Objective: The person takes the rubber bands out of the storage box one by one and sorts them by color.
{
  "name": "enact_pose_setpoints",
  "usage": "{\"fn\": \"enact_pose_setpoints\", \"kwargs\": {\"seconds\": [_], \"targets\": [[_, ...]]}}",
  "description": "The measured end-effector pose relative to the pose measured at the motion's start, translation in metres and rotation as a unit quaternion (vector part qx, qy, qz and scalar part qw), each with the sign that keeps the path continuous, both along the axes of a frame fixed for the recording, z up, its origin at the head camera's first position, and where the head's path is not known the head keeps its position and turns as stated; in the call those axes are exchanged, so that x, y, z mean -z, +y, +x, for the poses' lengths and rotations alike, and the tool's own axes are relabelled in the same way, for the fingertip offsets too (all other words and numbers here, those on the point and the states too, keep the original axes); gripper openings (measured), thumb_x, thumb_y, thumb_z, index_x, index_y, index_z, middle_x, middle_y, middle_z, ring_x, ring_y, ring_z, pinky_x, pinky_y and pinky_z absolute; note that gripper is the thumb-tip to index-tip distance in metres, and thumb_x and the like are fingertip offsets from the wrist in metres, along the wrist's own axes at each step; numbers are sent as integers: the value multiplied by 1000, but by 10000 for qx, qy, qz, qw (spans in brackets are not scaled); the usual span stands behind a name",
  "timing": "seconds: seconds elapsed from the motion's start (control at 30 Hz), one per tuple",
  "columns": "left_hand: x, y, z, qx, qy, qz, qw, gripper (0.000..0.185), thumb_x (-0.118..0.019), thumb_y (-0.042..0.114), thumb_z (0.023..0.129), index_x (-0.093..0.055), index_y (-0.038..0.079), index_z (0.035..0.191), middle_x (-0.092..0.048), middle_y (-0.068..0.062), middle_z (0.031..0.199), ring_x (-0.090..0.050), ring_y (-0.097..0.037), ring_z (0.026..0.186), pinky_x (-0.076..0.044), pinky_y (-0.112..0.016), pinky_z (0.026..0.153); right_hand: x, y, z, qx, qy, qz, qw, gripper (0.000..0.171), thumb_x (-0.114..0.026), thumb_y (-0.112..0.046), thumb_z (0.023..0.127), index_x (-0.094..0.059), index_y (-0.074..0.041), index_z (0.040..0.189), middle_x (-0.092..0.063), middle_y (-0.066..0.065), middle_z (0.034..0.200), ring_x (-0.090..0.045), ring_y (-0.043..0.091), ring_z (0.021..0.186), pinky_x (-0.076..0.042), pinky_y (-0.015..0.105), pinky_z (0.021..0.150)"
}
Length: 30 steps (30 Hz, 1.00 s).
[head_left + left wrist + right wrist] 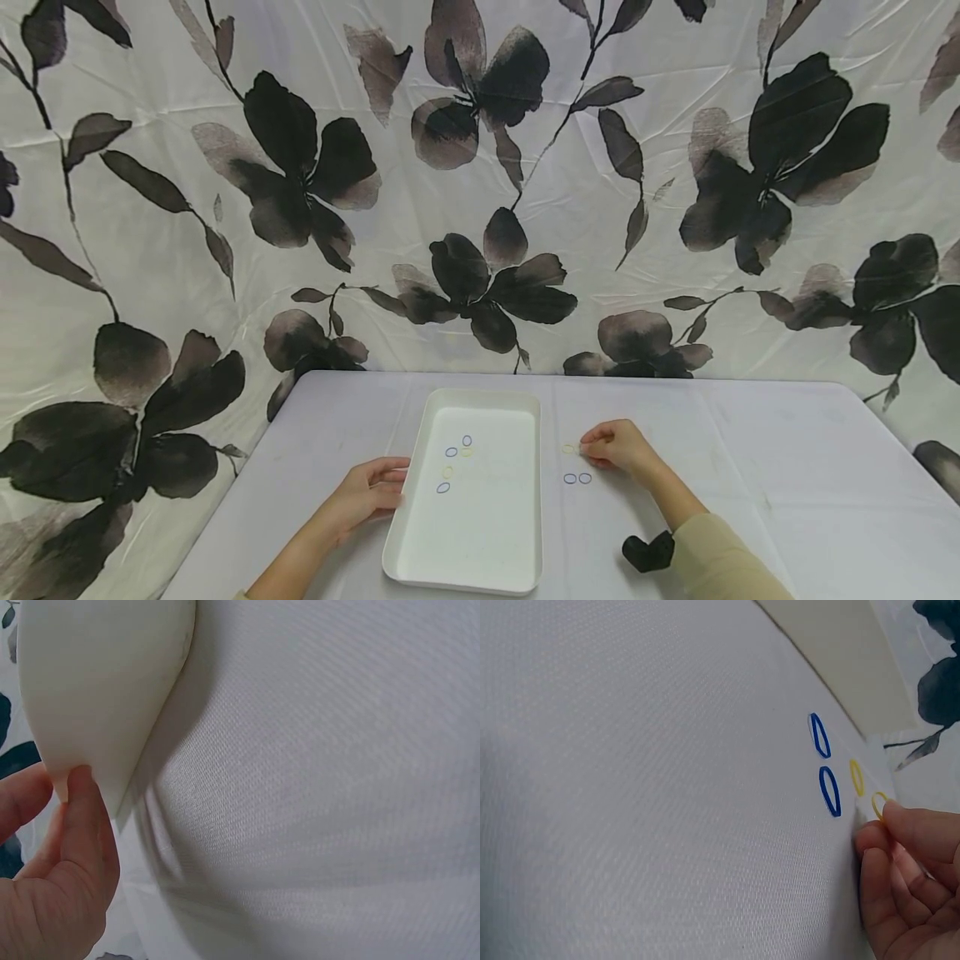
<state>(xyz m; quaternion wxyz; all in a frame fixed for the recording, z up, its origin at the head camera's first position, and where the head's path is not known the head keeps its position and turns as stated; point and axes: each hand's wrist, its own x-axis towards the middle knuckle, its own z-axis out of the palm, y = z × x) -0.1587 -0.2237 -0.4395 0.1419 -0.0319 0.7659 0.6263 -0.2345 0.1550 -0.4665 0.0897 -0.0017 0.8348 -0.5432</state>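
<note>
right hand pinches a small yellow ring just right of the white tray; left hand grips the tray's left rim.

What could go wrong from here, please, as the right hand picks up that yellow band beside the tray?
The right hand pinches one small yellow band flat on the cloth; it could slip free, or the fingertips might drag the second yellow band close by. The left hand holds only the tray edge, so a nudge could shift the bands inside.
</note>
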Motion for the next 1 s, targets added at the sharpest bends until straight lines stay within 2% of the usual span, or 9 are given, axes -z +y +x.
{"fn": "enact_pose_setpoints", "kwargs": {"seconds": [0.27,0.63,1.0], "targets": [[-1,0,0,-46,-37,-34,10000,60,-61,-9,74,-42,-9,131,-55,-22,116,-61,-27,97,-54,-36,77,0,-3,-2,136,1,220,9997,7,-69,1,78,-68,5,85,-60,1,64,-55,11,58,-49,23,53],[2,0,0,-75,-49,-52,9999,60,-62,-10,74,-43,-10,131,-55,-22,116,-61,-27,97,-54,-36,77,-4,-7,-2,63,90,397,9992,6,-70,1,78,-69,6,82,-58,0,60,-53,9,54,-46,21,49],[1,1,-1,-69,-38,-10,10000,59,-61,-11,74,-43,-9,131,-54,-23,117,-60,-28,99,-54,-37,78,-8,-6,-2,131,137,782,9968,6,-69,2,77,-70,4,83,-61,2,66,-53,11,57,-47,23,52]]}}
